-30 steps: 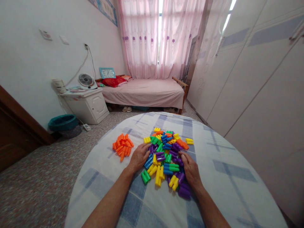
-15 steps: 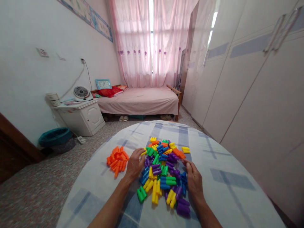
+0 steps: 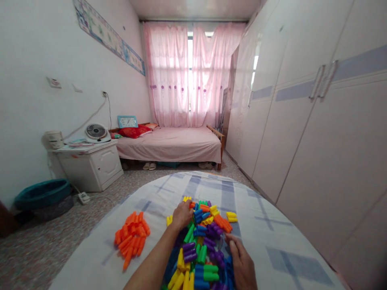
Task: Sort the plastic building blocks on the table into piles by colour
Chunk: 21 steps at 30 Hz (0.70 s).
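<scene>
Round, cloth-covered bench [image 3: 256, 241]. Toward its left edge, a pile of orange plastic blocks [image 3: 133, 235] looks already set apart; in the central mixed-colour heap [image 3: 199, 230], a few orange pieces [image 3: 223, 222] remain. The hands are apart: left hand [image 3: 183, 215] over the heap's far end, right hand [image 3: 242, 262] along its right side; any grip cannot be told.

The left hand [image 3: 183, 214] and the right hand [image 3: 242, 262] are bare. Just behind the left grip, a narrower wrist [image 3: 174, 231] leads into a forearm [image 3: 155, 259] that broadens farther back, bare as far as it shows.
</scene>
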Each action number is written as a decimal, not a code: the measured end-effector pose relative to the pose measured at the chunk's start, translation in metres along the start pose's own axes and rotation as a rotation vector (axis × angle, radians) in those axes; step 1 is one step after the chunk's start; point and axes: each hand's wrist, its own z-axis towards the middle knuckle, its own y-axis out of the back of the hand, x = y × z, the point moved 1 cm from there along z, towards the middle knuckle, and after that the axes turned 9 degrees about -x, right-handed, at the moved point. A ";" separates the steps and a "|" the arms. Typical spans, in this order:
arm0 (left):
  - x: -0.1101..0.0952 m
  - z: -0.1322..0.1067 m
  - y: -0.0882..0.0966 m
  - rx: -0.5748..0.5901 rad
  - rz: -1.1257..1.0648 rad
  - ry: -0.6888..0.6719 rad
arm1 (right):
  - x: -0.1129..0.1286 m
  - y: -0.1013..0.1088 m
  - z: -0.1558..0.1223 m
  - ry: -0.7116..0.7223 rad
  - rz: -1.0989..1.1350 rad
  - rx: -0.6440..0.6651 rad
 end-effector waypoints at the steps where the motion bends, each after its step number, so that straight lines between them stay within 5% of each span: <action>1: 0.001 -0.001 0.000 -0.015 -0.003 0.005 | 0.000 0.000 0.000 0.003 -0.007 0.006; 8: 0.003 -0.017 0.007 -0.062 -0.075 -0.038 | -0.001 -0.001 -0.001 -0.004 -0.041 0.036; 15: 0.003 -0.032 0.016 -0.107 -0.376 -0.026 | 0.002 0.001 -0.002 0.012 -0.045 0.044; 21: 0.000 -0.047 0.018 -0.152 -0.353 -0.005 | 0.003 -0.001 -0.001 0.011 -0.050 0.053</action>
